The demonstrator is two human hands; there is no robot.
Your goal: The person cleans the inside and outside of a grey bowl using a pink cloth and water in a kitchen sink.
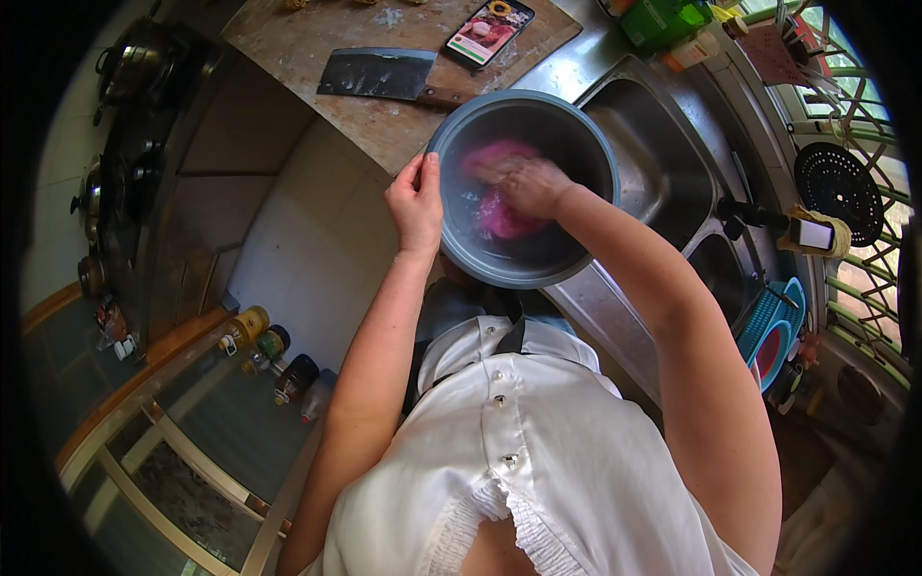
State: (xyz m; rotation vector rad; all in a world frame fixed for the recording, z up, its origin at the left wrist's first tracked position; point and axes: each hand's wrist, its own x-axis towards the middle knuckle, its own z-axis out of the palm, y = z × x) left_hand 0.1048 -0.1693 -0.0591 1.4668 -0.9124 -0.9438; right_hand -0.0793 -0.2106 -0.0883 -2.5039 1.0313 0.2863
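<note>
Head view: a steel desk (562, 60) runs along the right, its sink (639, 120) partly covered by the right forearm. At the top lies a wooden board (274, 38), its far edge cut off. Next comes a round grey bowl (509, 278), positioned between board and sink, its mouth facing up; being round, it has no long axis. What bears its underside is hidden. A cleaver (375, 74) lies on the board, long axis nearly crosswise, blade to the left, the handle's end close to the rim. The left hand (415, 206) pinches the bowl's left rim, thumb on top, its other fingers mostly out of sight. The right hand (538, 189) is down inside, blurred; I cannot tell whether it is spread or closed. Pink stuff (509, 219) lies under and around it, too smeared to show a direction. A phone (488, 34) lies slanted beyond the cleaver.
</note>
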